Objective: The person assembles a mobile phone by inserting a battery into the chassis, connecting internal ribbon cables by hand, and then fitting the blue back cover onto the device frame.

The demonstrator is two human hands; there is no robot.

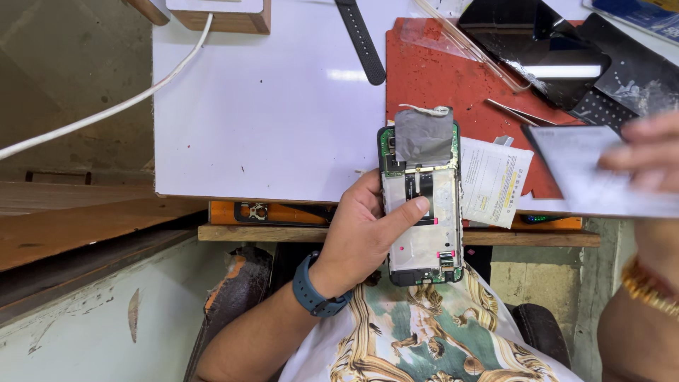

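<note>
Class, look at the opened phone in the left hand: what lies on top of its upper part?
A crumpled grey foil-like patch covers the top of the opened phone held by the left hand; the parts beneath it are hidden.

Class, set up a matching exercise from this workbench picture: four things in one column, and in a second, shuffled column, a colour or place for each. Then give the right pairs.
Things:
1. opened phone
2. work mat
3. cable
4. wrist band

Descriptions:
A. red, lying on the white table top
B. blue, worn on the left arm
C. held in the left hand, thumb across its middle
D. white, running off the table's left edge

Pairs: 1-C, 2-A, 3-D, 4-B
</note>
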